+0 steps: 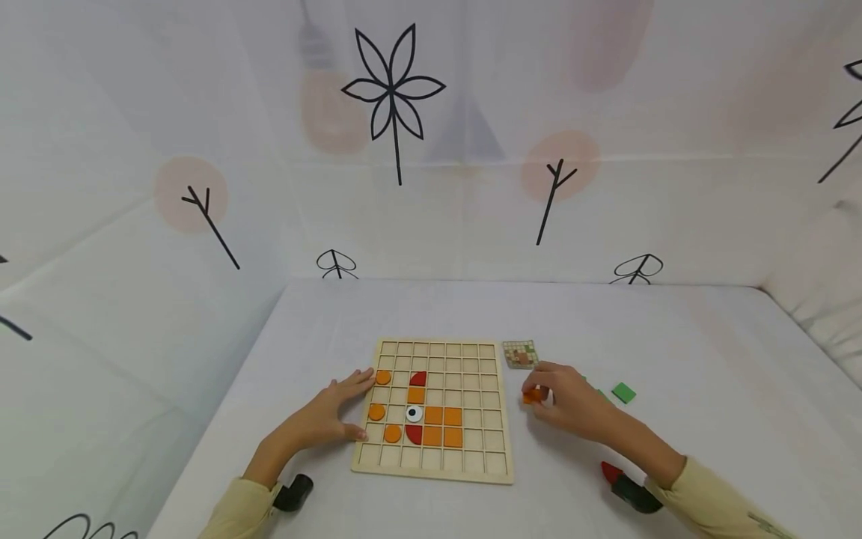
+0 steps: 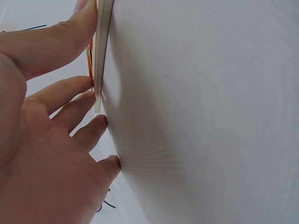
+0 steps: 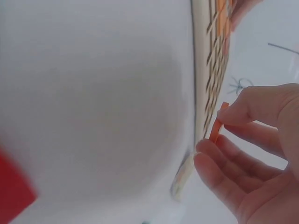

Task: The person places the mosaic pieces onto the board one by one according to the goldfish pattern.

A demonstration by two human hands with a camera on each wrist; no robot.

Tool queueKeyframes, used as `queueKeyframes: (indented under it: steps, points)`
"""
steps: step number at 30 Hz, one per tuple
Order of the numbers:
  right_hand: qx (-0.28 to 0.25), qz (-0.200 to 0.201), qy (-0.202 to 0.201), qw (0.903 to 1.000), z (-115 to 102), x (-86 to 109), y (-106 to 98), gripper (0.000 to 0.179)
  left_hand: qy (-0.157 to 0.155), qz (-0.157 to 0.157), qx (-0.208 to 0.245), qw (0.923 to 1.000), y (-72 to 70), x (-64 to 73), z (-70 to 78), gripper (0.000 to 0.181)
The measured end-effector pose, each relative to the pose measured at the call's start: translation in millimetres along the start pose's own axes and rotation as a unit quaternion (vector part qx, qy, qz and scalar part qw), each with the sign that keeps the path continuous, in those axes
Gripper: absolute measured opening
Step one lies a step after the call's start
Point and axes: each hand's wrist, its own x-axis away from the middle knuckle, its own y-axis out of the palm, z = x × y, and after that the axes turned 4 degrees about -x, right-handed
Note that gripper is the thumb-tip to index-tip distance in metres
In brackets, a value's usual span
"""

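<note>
A square-celled wooden board lies on the white table, with orange square tiles, orange discs, red quarter-round tiles and a white eye disc in its cells. My left hand spreads over the board's left side, its fingers and thumb touching the edge. To the right of the board, my right hand pinches an orange tile between thumb and fingers. That tile is held up beside the board's rim in the right wrist view, partly hidden by the fingertips.
A small printed pattern card lies at the board's upper right corner. Green square tiles are behind my right hand, some partly covered by it. Dark straps with wrist devices sit near both sleeves. A patterned cloth wall stands behind the table.
</note>
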Motion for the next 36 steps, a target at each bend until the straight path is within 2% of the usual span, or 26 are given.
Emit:
queueKeyframes:
  steps: [6, 15, 21, 26, 36]
  points:
    - [-0.009, 0.000, -0.035, 0.9993, -20.7, -16.2, 7.6, 0.013, 0.001, -0.001, 0.004, 1.0000, -0.7, 0.6, -0.2, 0.088]
    - [-0.012, -0.001, -0.083, 0.9964, -35.6, -34.3, 24.8, 0.014, -0.005, 0.000, 0.007, 1.0000, -1.1, -0.4, 2.3, 0.087]
    - [-0.036, -0.020, -0.073, 0.9965, -47.8, -45.6, 36.5, 0.015, 0.001, 0.000, 0.011, 0.9999, -1.3, 0.2, 0.9, 0.088]
    - [-0.037, -0.032, -0.059, 0.9971, -54.7, -56.8, 48.0, 0.015, 0.004, 0.001, 0.012, 0.9999, -0.5, 1.1, -0.7, 0.088]
    - [-0.029, -0.062, -0.058, 0.9960, -62.6, -78.8, 65.4, 0.012, 0.009, 0.001, 0.009, 0.9999, -0.6, 0.9, -1.2, 0.088]
